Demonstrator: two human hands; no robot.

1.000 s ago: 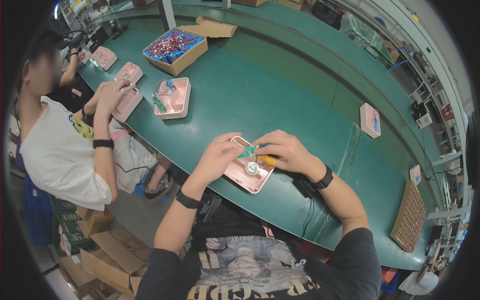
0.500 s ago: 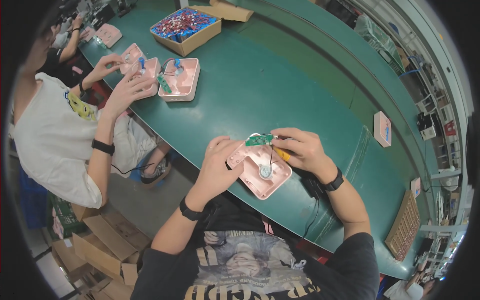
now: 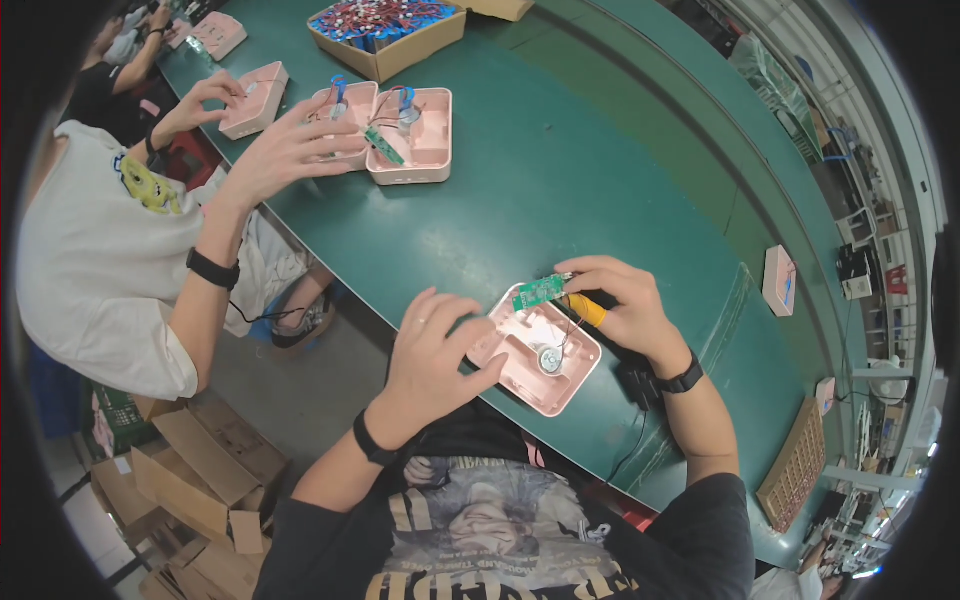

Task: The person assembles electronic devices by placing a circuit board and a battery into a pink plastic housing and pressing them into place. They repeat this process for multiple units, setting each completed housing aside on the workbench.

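Note:
A pink plastic box (image 3: 545,398) lies open side up on the table in front of me, with a round silver part (image 3: 550,360) and dark wires inside. Over its far edge my right hand (image 3: 630,305) pinches the right end of a green circuit board (image 3: 540,291). A yellow object (image 3: 587,310) is tucked under those same fingers; its kind is hard to make out. My left hand (image 3: 432,345) hovers by the box's left side, fingers spread and holding nothing. Whether its fingertips touch the rim cannot be told.
On the left, a co-worker's hands (image 3: 290,150) are among pink boxes (image 3: 415,178) with wires. Behind them stands a carton (image 3: 385,62) of blue wired parts. A black corded item (image 3: 637,385) lies by my right wrist. Further right are another pink box (image 3: 779,282) and a brown compartment tray (image 3: 795,465).
My left hand has let go of the box's left side and spread its fingers. My right hand still holds the board. The co-worker's boxes have shifted apart, and the whole view has moved slightly.

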